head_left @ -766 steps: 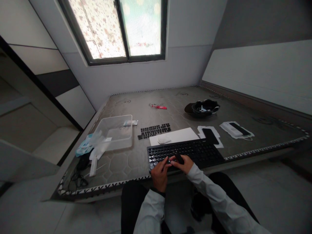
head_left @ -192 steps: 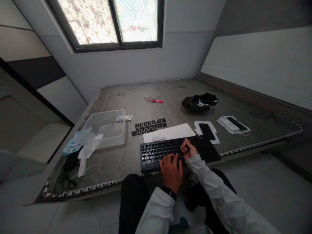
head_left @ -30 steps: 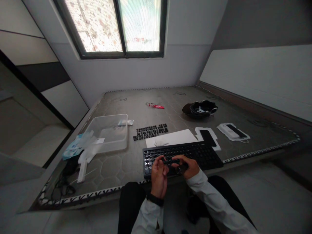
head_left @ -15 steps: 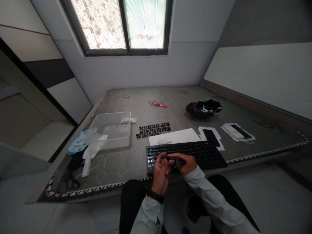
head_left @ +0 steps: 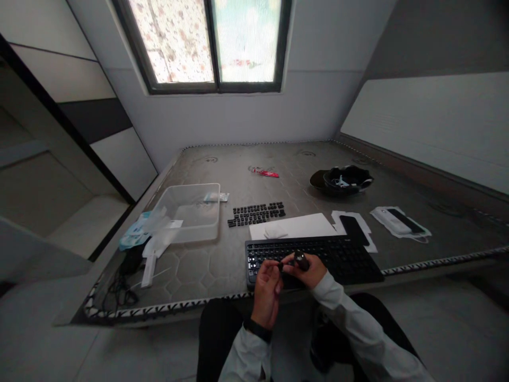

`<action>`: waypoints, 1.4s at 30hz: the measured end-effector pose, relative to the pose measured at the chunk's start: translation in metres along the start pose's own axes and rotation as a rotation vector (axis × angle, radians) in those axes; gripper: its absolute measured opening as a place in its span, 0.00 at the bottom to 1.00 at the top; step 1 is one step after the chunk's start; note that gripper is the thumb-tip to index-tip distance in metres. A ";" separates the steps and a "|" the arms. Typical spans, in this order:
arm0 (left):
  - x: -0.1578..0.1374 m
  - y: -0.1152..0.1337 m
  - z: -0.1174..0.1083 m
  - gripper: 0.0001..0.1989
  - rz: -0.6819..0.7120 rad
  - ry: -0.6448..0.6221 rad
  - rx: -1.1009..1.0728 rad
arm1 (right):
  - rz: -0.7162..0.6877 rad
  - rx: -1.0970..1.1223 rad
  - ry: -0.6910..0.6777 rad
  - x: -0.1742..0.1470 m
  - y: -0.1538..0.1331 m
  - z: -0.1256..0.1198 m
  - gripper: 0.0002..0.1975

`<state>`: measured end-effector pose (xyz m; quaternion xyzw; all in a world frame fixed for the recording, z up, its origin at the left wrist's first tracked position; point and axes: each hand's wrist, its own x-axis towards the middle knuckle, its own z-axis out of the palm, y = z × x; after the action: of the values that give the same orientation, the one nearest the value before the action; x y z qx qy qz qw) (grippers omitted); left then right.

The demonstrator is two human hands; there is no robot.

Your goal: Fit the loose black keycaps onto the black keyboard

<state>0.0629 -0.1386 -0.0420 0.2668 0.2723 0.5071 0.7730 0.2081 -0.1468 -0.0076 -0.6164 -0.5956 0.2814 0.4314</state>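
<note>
A black keyboard (head_left: 342, 265) lies near the front edge of the mattress, with several bare switches showing at its left part. Over it, my left hand (head_left: 267, 292) is closed in a pinch on a small dark piece (head_left: 280, 265), probably a keycap. Close beside, my right hand (head_left: 312, 273) grips a dark, short cylindrical tool (head_left: 301, 260) whose round end points up; its fingertips meet the left hand's at the small piece. Behind the keyboard, loose black keycaps (head_left: 258, 214) are laid out in rows.
A white board (head_left: 306, 224) with a crumpled tissue (head_left: 275, 232) lies behind the keyboard. A clear plastic bin (head_left: 199, 233) stands left, near cables (head_left: 119, 289). To the right are a phone (head_left: 353, 229) on a white wipe, a white pouch (head_left: 400, 222) and a black cap (head_left: 342, 180).
The dark tool in my right hand has turned so its round end faces up. Both hands stay together over the keyboard. The whole view has shifted slightly, moving the scene rightward.
</note>
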 end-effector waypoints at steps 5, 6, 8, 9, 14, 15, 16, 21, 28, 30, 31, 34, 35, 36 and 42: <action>-0.001 0.006 -0.003 0.19 0.001 -0.006 0.071 | 0.001 -0.008 -0.170 0.011 -0.006 -0.009 0.17; -0.001 0.008 -0.003 0.19 -0.001 -0.002 0.077 | -0.008 -0.006 -0.214 0.014 -0.008 -0.011 0.18; -0.001 0.011 -0.001 0.20 -0.008 0.015 0.073 | -0.031 -0.006 -0.283 0.021 -0.013 -0.014 0.19; -0.001 0.012 0.000 0.20 -0.016 0.025 0.067 | -0.046 -0.008 -0.306 0.026 -0.014 -0.015 0.19; 0.004 0.017 0.002 0.20 -0.051 0.060 0.028 | -0.046 -0.005 -0.371 0.046 -0.015 -0.010 0.21; 0.005 0.017 0.002 0.20 -0.051 0.071 0.021 | -0.040 0.008 -0.382 0.049 -0.015 -0.008 0.22; 0.006 0.018 0.002 0.20 -0.049 0.082 0.014 | -0.036 0.025 -0.394 0.052 -0.015 -0.006 0.23; 0.007 0.020 -0.001 0.19 -0.013 0.137 -0.052 | -0.017 -0.006 -0.333 0.076 -0.008 -0.005 0.23; 0.006 0.011 -0.007 0.15 -0.015 0.136 -0.008 | 0.062 -0.419 -0.098 0.169 0.028 -0.017 0.17; 0.005 0.007 -0.007 0.17 -0.023 0.115 0.070 | 0.098 -0.569 -0.150 0.198 0.040 -0.014 0.15; 0.005 0.006 -0.007 0.17 -0.022 0.105 0.110 | 0.125 -0.634 -0.171 0.211 0.047 -0.011 0.14; 0.003 0.004 -0.007 0.18 -0.025 0.090 0.203 | 0.237 -0.756 -0.262 0.241 0.068 0.001 0.13; 0.002 0.005 -0.007 0.18 -0.031 0.086 0.221 | 0.279 -0.776 -0.279 0.248 0.076 0.005 0.13; 0.002 0.005 -0.007 0.18 -0.035 0.081 0.233 | 0.315 -0.790 -0.284 0.254 0.084 0.009 0.14; 0.002 0.007 -0.006 0.23 -0.070 0.079 0.291 | 0.453 -0.836 -0.298 0.274 0.128 0.025 0.14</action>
<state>0.0549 -0.1339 -0.0411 0.3460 0.3824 0.4450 0.7321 0.2856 0.1364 -0.0845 -0.8036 -0.5638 0.1902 -0.0141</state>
